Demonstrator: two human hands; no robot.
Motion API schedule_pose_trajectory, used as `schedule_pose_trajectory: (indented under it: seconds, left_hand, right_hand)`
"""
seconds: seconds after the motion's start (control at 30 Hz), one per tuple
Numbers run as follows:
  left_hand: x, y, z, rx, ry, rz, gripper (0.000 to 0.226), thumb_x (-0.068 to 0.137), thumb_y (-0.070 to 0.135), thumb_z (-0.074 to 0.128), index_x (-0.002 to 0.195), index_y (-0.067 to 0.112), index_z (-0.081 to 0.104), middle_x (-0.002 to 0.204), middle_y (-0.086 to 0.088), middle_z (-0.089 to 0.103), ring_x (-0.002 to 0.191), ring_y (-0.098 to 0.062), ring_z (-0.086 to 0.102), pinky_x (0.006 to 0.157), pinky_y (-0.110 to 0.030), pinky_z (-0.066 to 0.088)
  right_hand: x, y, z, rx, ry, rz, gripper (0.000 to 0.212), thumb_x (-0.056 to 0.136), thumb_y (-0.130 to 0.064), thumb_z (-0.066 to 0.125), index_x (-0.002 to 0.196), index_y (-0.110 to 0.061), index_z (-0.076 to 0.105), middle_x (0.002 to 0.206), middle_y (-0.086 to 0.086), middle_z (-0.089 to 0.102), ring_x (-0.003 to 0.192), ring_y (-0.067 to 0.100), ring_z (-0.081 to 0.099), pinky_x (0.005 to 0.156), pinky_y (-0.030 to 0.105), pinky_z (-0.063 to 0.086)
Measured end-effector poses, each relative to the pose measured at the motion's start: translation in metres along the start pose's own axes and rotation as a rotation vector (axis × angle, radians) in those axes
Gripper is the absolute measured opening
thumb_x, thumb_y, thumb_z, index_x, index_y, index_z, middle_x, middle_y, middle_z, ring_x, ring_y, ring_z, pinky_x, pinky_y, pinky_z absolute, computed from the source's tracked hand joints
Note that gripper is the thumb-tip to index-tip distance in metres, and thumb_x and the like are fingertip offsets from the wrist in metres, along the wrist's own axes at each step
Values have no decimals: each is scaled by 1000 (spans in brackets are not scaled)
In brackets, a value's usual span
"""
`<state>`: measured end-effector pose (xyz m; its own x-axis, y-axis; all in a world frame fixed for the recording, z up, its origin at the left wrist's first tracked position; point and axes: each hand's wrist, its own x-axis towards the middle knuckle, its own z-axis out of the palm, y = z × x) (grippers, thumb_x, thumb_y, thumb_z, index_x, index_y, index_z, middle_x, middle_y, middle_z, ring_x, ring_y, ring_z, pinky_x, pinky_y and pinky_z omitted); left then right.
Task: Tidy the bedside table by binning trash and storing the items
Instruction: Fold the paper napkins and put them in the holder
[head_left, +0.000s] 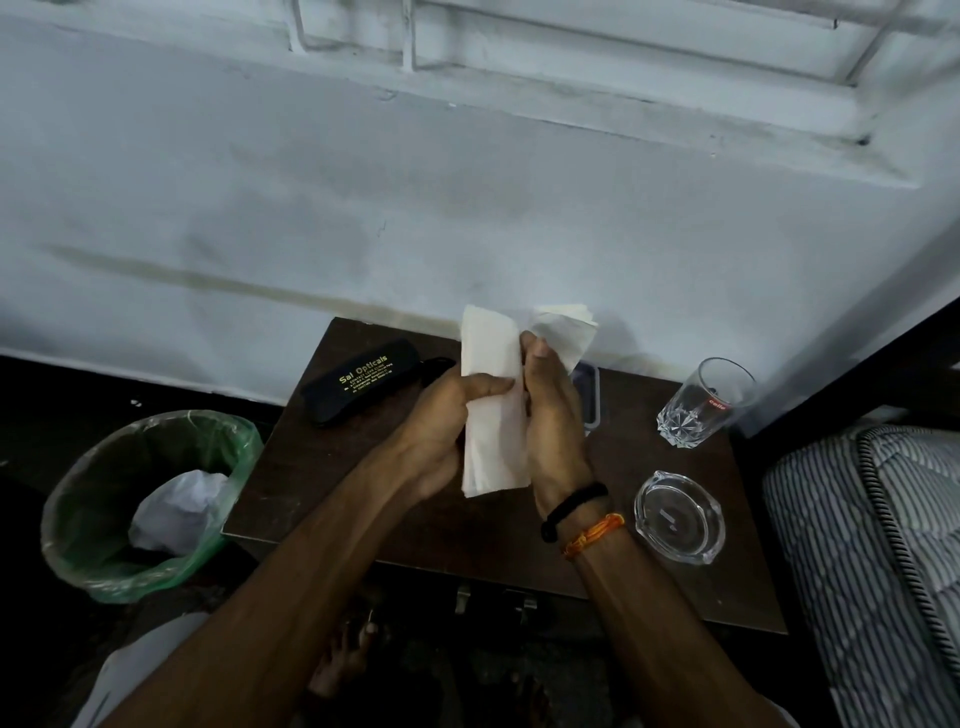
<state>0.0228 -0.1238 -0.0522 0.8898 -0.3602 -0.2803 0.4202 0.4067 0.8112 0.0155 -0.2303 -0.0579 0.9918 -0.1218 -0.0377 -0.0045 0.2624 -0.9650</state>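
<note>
Above the dark wooden bedside table (363, 499), my left hand (447, 415) grips a folded white tissue (491, 415), thumb across its front. My right hand (550, 415) holds the same tissue's right side, and a second crumpled white tissue (563, 330) sticks up above its fingers. On the table lie a black spectacle case (358, 382) at the back left, a clear drinking glass (701, 402) at the back right and a glass ashtray (678, 517) at the front right. A dark phone-like object (589, 395) is mostly hidden behind my right hand.
A bin with a green liner (104, 525) stands on the floor left of the table, white trash (176, 509) inside it. A striped mattress (878, 545) lies to the right. A pale wall runs behind the table. A foot shows below near the drawer handles (493, 603).
</note>
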Motion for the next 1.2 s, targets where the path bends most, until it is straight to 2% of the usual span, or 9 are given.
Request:
schedule_pose_trajectory:
  seconds: [0.07,0.2,0.43,0.57,0.7,0.8,0.93,1.07,1.2]
  left_hand:
    - [-2,4,-4,-20,-47,-21,44,77,12,67,121,10,67,109,-18,71,93,-31,70,83,-47,58]
    - [-1,8,-10,96,-123,55,37,74,2,67,109,12,72,99,-16,73,86,-27,72,71,-38,60]
    - [-4,10,-9,326,-227,16,41,78,-12,63,117,-3,62,112,-34,65,98,-40,65,93,-53,53]
    - [-3,10,-12,428,-259,-49,38,75,-7,65,113,-7,64,110,-34,66,96,-37,67,93,-51,53]
    - [2,4,-17,513,-267,-78,36,73,-8,65,105,7,70,98,-10,75,93,-22,72,85,-36,59]
    - [10,-6,-22,705,-149,-73,49,80,-3,71,124,14,60,116,-8,70,111,-26,65,97,-44,54]
    - [17,-19,-34,868,-185,26,46,85,2,71,111,38,62,105,17,68,104,-3,63,86,-18,51]
    - [25,-29,-51,1062,-129,92,53,81,14,79,130,20,59,125,-1,66,114,-15,61,101,-37,50]
    - [24,-37,-61,1211,-132,131,65,79,23,81,138,19,54,133,2,59,113,-5,51,91,-19,42]
  right_hand:
    - [2,-6,-8,-65,42,-15,41,88,-50,60,119,-23,64,120,3,70,106,19,69,85,43,59]
    - [2,-19,-18,-85,-24,7,52,80,-42,76,126,-24,61,117,2,70,81,6,67,54,20,51]
    - [1,-41,-32,-357,-186,-276,76,75,-18,84,142,-32,50,124,0,64,111,17,65,83,35,60]
    - [0,-42,-38,-609,-244,-293,61,79,-22,82,135,-24,59,128,-5,63,117,13,60,89,39,59]
    - [2,-39,-44,-850,-313,-329,62,82,-29,80,139,-28,55,131,-12,61,117,-7,53,94,13,48]
    - [5,-34,-47,-1004,-319,-340,68,79,-27,80,141,-31,52,134,-15,58,111,-18,45,95,-1,32]
    - [4,-25,-48,-1116,-322,-349,54,75,-21,81,127,-26,65,125,-8,68,113,3,57,100,27,47]
    - [4,-20,-46,-1222,-361,-378,44,76,-21,79,119,-23,70,116,-4,71,108,15,64,94,31,50]
    - [0,-12,-39,-1300,-447,-291,54,81,-19,75,132,-24,61,130,-1,65,120,19,58,105,37,46]
